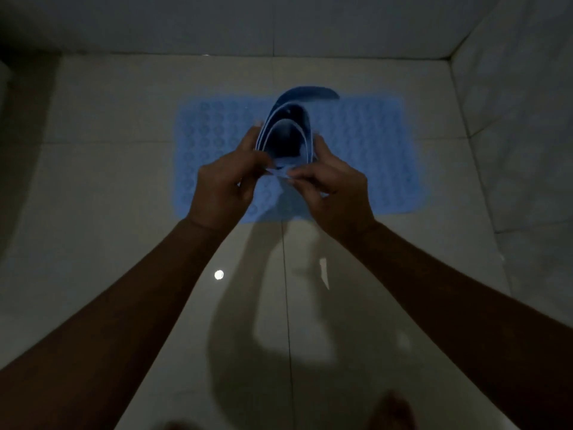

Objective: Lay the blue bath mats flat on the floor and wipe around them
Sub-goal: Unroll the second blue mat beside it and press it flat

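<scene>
One light-blue bath mat (366, 150) with a ring pattern lies flat on the pale tiled floor, near the far wall. Above its middle I hold a rolled-up blue mat (286, 131), its coiled layers facing me and one loose end curling up at the top. My left hand (224, 189) grips the roll's left side and lower edge. My right hand (331, 187) grips its right side, fingertips pinching the near edge. The roll hides part of the flat mat.
Glossy floor tiles (124, 181) reflect a round light spot (219, 274) and show my shadow. The far wall (279, 23) and right wall (527, 135) close off the corner. My foot (392, 412) shows at the bottom edge.
</scene>
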